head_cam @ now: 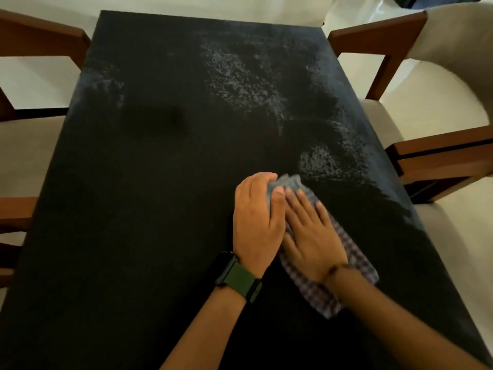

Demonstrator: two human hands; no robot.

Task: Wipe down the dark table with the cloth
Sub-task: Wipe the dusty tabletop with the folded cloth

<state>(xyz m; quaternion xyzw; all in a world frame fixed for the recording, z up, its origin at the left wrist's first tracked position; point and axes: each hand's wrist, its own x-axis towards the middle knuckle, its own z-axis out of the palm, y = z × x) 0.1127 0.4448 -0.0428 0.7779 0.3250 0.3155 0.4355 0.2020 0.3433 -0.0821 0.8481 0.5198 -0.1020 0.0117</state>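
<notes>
Pressing flat, my right hand point(312, 233) lies with straight fingers on the checked cloth point(344, 265). My left hand point(256, 220) pinches its far end. It rests on the dark table point(133, 209), near side, rightwards.

The table point(149, 209) looked matt black and finely grainy, with pale speckled patches on its far right part. The cloth point(357, 259) was soft checked fabric. The chairs point(440, 153) showed smooth brown wood and pale upholstery.
</notes>
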